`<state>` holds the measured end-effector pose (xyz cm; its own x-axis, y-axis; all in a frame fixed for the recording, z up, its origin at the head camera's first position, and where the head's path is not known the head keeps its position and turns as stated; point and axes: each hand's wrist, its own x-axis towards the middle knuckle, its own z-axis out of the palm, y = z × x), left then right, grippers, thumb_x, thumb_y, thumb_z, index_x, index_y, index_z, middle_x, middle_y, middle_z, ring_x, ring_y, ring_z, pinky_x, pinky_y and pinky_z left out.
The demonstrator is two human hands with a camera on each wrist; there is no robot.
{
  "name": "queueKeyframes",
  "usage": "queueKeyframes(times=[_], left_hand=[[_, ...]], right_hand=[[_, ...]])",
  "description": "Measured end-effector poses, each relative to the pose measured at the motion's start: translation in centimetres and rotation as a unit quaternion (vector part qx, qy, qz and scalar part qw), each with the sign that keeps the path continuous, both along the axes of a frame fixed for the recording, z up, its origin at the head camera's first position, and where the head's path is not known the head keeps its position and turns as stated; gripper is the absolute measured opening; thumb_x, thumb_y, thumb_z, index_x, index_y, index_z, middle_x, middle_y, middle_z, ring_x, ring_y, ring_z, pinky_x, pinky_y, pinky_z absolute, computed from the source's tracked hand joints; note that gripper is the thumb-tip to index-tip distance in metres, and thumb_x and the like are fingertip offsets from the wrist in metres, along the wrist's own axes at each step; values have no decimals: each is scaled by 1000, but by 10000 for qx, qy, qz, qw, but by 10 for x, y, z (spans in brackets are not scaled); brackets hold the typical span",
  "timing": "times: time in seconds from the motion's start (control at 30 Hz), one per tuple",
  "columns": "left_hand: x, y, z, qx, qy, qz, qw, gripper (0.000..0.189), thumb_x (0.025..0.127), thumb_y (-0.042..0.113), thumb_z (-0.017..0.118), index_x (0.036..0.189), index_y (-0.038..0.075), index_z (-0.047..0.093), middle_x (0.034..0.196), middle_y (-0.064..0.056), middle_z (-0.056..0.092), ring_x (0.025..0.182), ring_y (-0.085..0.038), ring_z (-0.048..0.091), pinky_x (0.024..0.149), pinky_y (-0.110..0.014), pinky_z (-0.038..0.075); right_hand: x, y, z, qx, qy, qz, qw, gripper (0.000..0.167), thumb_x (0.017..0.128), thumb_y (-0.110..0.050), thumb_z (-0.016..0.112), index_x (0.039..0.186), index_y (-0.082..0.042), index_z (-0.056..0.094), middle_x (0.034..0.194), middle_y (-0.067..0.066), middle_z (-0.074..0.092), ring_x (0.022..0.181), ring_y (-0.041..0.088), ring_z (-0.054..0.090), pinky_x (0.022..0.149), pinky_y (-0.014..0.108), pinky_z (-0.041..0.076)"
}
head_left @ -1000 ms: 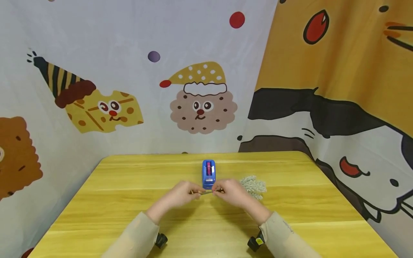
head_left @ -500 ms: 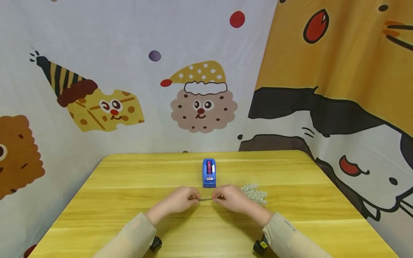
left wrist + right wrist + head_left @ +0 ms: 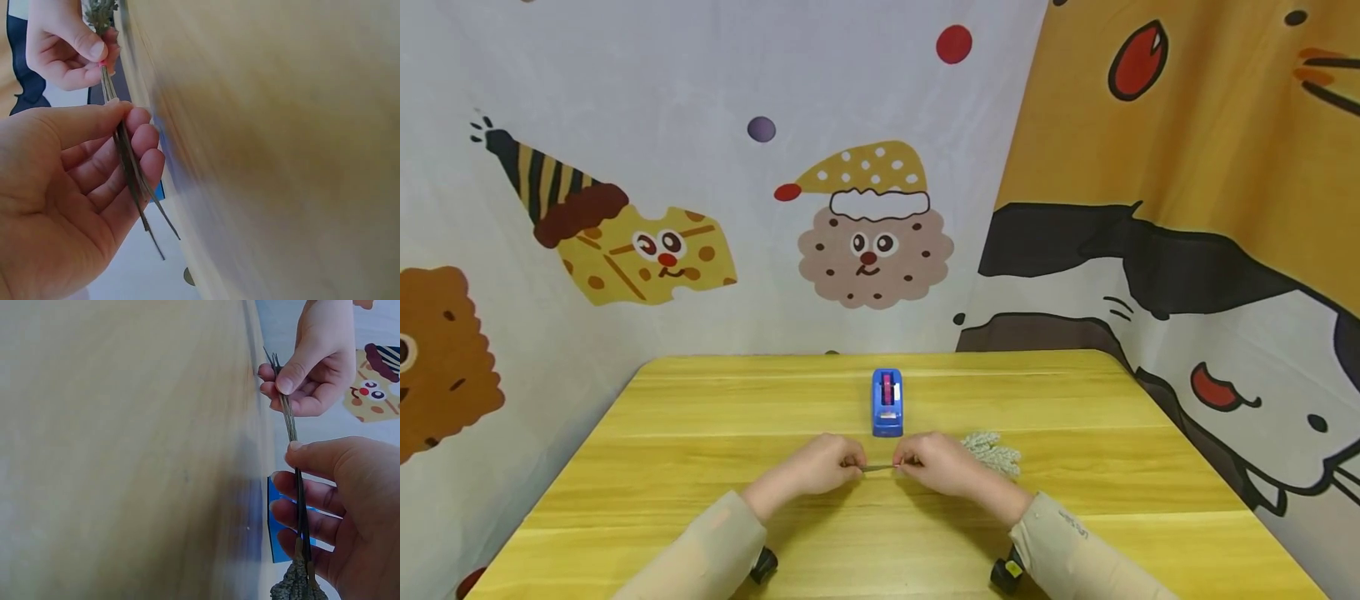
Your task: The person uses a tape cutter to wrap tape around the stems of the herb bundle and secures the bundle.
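Observation:
A small bunch of dried flowers with thin dark stems [image 3: 878,467] and pale green, bumpy heads [image 3: 992,452] is stretched sideways between the hands. My left hand [image 3: 823,464] pinches the stems toward their cut ends, which stick out past the fingers in the left wrist view. On the other side, my right hand [image 3: 942,462] pinches the same stems between thumb and fingers, closer to the heads. At the right thumb a bit of pink tape [image 3: 102,63] shows around the stems. Beyond the hands stands a blue tape dispenser [image 3: 887,403] with a pink roll.
The wooden table [image 3: 700,417] spreads out beneath the hands. Behind it hangs a cartoon-printed curtain [image 3: 737,208]. A black device [image 3: 1006,573] sits under the right sleeve, and another [image 3: 763,565] under the left.
Both hands have drawn back slightly from the tape dispenser, bringing the bunch toward the person. The left hand has shifted a little left. Over the last half second they barely move.

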<state>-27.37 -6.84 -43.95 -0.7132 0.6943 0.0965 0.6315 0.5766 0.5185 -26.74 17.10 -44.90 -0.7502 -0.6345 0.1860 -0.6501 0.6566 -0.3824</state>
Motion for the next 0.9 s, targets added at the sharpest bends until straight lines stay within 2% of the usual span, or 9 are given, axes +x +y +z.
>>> queueKeyframes(times=[0.27, 0.5, 0.73, 0.9], left_hand=[[1, 4, 2, -314, 20, 58, 9995, 4, 85, 7, 73, 87, 10, 71, 79, 8, 65, 72, -5, 56, 69, -26, 49], [4, 5, 4, -656, 322, 79, 9973, 9, 82, 7, 75, 80, 12, 67, 68, 11, 53, 64, -7, 46, 61, -24, 43], [9, 5, 7, -883, 798, 132, 9928, 12, 78, 4, 75, 75, 11, 66, 69, 8, 58, 64, -7, 49, 62, -25, 46], [12, 5, 9, -990, 880, 174, 9910, 11, 75, 2, 75, 76, 11, 68, 71, 5, 62, 68, -9, 55, 67, -28, 49]], right_hand=[[0, 0, -2, 26, -126, -93, 9999, 5, 90, -14, 68, 92, -14, 73, 86, -13, 66, 79, -1, 59, 71, 20, 51], [-1, 0, -3, 134, -15, -182, 9997, 4, 90, -16, 69, 91, -17, 73, 87, -14, 63, 79, 0, 57, 72, 21, 50], [1, 0, -5, 178, 61, -209, 9996, 4, 87, -15, 71, 90, -17, 73, 90, -13, 60, 80, 1, 56, 72, 19, 50], [1, 0, -6, 232, 67, -196, 9995, 4, 87, -15, 72, 89, -18, 72, 90, -13, 59, 78, 0, 55, 70, 18, 49]])
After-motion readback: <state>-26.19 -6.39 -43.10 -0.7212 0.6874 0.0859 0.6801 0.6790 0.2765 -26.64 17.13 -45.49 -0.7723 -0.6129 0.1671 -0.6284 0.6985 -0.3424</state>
